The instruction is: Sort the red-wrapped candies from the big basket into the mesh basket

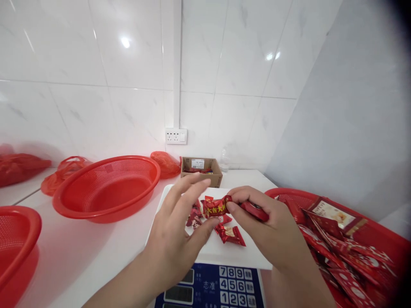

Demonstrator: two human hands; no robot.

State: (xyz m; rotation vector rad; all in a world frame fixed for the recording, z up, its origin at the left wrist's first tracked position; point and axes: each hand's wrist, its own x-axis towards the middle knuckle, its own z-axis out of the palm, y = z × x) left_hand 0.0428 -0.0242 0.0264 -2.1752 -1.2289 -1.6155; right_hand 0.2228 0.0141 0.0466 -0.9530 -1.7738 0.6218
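In the head view, the right hand [278, 224] pinches the right end of a shiny red foil-wrapped sweet with yellow lettering [213, 208], a second glossy red packet [256, 211] tucked in its palm. The left hand [175, 229] is spread, thumb just under the sweet; contact, I cannot tell. The sweet is above a flat white scale platform [247, 255] bearing loose red wrapped sweets [231, 235]

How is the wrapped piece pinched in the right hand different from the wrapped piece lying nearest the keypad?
The pinched piece is held up by the right hand; the lying piece rests on the white pan. The pinched piece shows yellow characters; the lying piece shows paler print. Both have shiny red wrappers.
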